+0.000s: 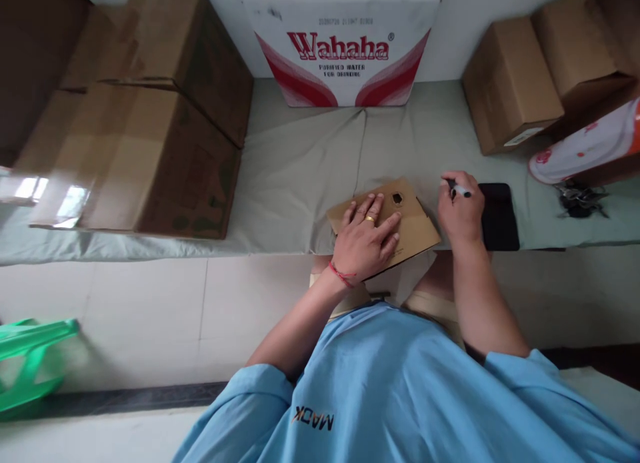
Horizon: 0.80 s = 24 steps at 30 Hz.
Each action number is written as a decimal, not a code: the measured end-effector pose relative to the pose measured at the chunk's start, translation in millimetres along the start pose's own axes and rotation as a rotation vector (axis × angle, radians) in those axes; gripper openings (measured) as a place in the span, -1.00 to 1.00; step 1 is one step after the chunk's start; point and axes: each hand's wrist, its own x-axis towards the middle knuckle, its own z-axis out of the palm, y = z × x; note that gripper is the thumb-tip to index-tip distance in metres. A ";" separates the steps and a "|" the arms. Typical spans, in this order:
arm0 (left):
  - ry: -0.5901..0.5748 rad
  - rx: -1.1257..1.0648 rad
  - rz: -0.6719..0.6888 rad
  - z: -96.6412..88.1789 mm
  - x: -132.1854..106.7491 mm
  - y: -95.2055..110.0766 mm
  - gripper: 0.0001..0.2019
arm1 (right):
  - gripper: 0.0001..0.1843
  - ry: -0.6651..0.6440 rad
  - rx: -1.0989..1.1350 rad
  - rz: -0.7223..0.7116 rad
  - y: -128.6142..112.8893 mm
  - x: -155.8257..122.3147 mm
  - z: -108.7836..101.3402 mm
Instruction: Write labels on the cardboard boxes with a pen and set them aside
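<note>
Cardboard mailer point(416, 228) under spread left hand point(365, 240), right hand point(461, 216) just beside it pinching marker point(458, 189)

A grey-green cloth point(300, 170) was spread over the bench point(125, 250). A white carton point(345, 43) printed "Wahaha" in red was set against the back wall. Large brown boxes point(135, 156) were stacked at the left and smaller brown boxes point(510, 83) at the right. A black slab point(497, 216) and a bunch of keys point(580, 200) were laid near them. A green stool point(30, 363) was seen on the floor.
</note>
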 end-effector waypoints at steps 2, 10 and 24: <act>0.000 -0.004 -0.001 -0.2 -0.1 -0.7 -0.57 | -0.64 -0.081 -0.170 -0.012 23.6 -2.2 -2.9; 0.009 -0.025 -0.006 -3.8 -1.1 -1.3 -0.64 | -0.33 -0.097 -0.381 0.097 74.5 -28.7 -37.4; 0.179 -0.143 -0.024 2.9 -2.3 -10.6 -0.75 | -0.14 -0.092 -0.586 0.491 118.9 -40.0 -60.2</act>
